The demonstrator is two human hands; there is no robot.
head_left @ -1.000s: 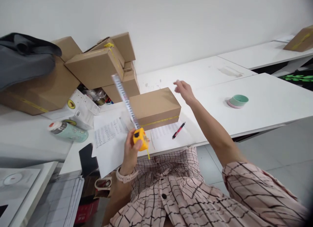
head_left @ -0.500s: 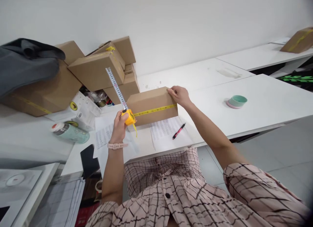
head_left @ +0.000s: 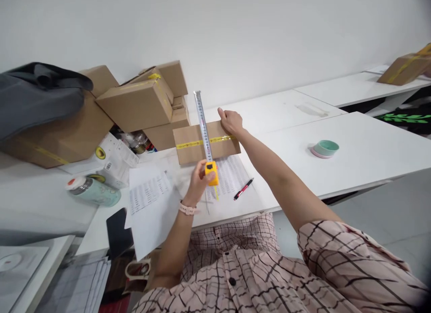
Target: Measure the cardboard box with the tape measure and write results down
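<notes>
Yellow tape measure point(head_left: 214, 169), blade point(head_left: 204, 129) extended | left fingers point(head_left: 201, 166) clasp it | right fingers point(head_left: 230, 118) at brown box point(head_left: 218, 148), grip unclear

One head-worn view faces forward and down; the hands point(head_left: 199, 182) and table point(head_left: 289, 140) sit near.

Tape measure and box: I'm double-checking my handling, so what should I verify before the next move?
1. Left hand holding tape measure: ok.
2. Blade drawn out: ok.
3. Right hand at the upper right of the box: ok; its grip, cannot tell.
4. Blade tip level with the box's top edge in this view: not ok, it reaches past.
5. Blade touching box: cannot tell.
6. Pen apart from both hands: ok.
</notes>
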